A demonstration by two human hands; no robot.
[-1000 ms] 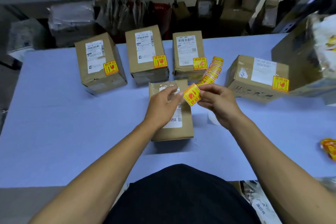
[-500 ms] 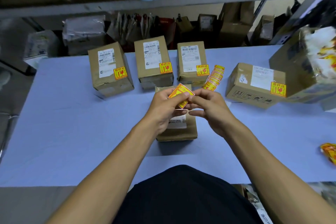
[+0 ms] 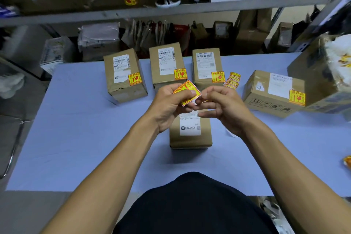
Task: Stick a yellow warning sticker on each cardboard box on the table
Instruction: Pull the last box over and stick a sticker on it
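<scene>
I see the left hand [image 3: 169,104] pinching a yellow sticker [image 3: 187,92] between thumb and fingers; the thumb lies across the sticker's printed face and the sticker tilts up toward the right. The right hand [image 3: 226,108] is at the sticker's lower right edge, fingertips [image 3: 206,94] curled close together. I cannot tell whether they grip the sticker or only touch it.

Both hands are raised over the near box [image 3: 190,131], which lies on the table [image 3: 76,138] directly under them. Its visible top carries a white shipping label and no yellow sticker.

Three boxes stand in a row beyond the hands: left box [image 3: 124,76], middle box [image 3: 166,64], right box [image 3: 207,66]. Each carries a yellow sticker at its label's lower right corner. A fourth box [image 3: 273,93] lies farther right, also stickered. A strip of stickers [image 3: 232,80] lies just beside the right box.
</scene>
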